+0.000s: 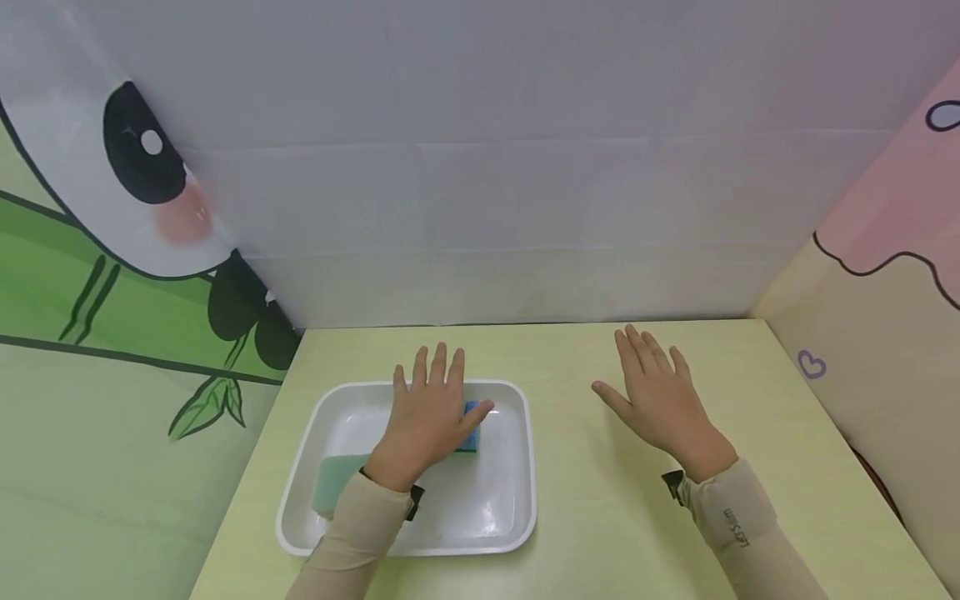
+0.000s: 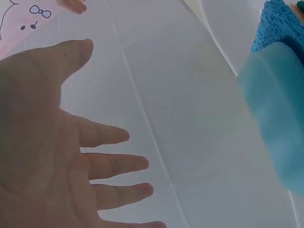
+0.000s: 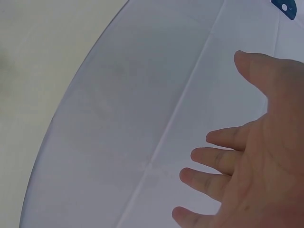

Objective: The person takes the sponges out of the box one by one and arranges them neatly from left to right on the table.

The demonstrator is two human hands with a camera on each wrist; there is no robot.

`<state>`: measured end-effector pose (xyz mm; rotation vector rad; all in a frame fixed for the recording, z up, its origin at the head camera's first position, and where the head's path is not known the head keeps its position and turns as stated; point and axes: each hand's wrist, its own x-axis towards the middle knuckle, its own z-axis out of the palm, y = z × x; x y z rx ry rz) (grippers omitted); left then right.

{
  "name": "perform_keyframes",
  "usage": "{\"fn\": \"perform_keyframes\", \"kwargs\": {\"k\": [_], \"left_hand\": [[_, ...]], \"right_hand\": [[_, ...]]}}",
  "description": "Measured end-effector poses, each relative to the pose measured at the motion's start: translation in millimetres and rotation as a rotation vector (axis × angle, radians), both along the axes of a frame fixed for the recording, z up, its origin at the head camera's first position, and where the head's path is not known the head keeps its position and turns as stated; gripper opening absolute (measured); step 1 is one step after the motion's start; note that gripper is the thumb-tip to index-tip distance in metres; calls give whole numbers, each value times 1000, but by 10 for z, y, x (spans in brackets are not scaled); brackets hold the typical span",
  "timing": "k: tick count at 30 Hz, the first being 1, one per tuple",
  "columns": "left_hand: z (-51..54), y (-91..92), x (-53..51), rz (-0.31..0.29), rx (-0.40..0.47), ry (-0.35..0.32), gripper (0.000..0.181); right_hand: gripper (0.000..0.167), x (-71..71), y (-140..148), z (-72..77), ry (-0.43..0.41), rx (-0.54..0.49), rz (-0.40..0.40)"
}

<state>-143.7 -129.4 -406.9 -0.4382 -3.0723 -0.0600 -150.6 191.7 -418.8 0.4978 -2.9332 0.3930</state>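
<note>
In the head view the left hand (image 1: 427, 421), fingers straight and spread, hovers over a white tray (image 1: 525, 483). Partly behind it in the tray are a light green block (image 1: 336, 482) and a smaller blue piece (image 1: 470, 433). The right hand (image 1: 663, 408) is held up over the table to the right of the tray, fingers extended, holding nothing. The left wrist view shows the left palm (image 2: 42, 142) facing the camera, with a pale blue block (image 2: 275, 104) and a blue textured sponge (image 2: 275, 26) at the right edge. The right palm (image 3: 261, 166) appears in the right wrist view.
The pale yellow table (image 1: 570, 533) meets a light grey back wall (image 1: 525, 192). Green and white drawings (image 1: 97, 292) cover the left wall, and a pink shape (image 1: 900, 208) is on the right wall, beside a small purple heart (image 1: 812, 364).
</note>
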Motion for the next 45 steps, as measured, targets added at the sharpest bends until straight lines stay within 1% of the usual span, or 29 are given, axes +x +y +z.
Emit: {"fn": "perform_keyframes", "kwargs": {"k": [4, 7, 10, 16, 21, 24, 29, 33, 36, 40, 45], "left_hand": [[18, -33, 2, 1, -8, 2, 82], [40, -85, 7, 7, 3, -14, 81], [46, -179, 13, 29, -1, -21, 80], [23, -395, 33, 58, -3, -7, 80], [-10, -630, 75, 93, 9, 13, 80], [-7, -814, 112, 137, 19, 21, 79], [-6, -1104, 177, 223, 47, -19, 76], [-57, -1314, 234, 264, 69, -44, 76], [-114, -1465, 257, 285, 73, -56, 78], [-183, -1611, 280, 314, 81, -88, 78], [-267, -1740, 302, 345, 96, -156, 72]], "right_hand": [[82, 14, 1, -14, 7, -1, 1], [81, 27, -1, -26, 4, 0, 0], [80, 38, -2, -41, 1, 6, -4], [79, 48, -1, -75, 11, 18, -5], [80, 45, -3, -125, -5, 30, 4], [80, 44, -10, -138, -13, 30, 5], [80, 43, -17, -126, -11, 45, 3], [80, 45, -13, -122, -9, 51, 5], [80, 49, -14, -122, -8, 47, 5], [79, 53, -21, -129, -14, 48, 6], [78, 64, -22, -137, -13, 53, 10]]}}
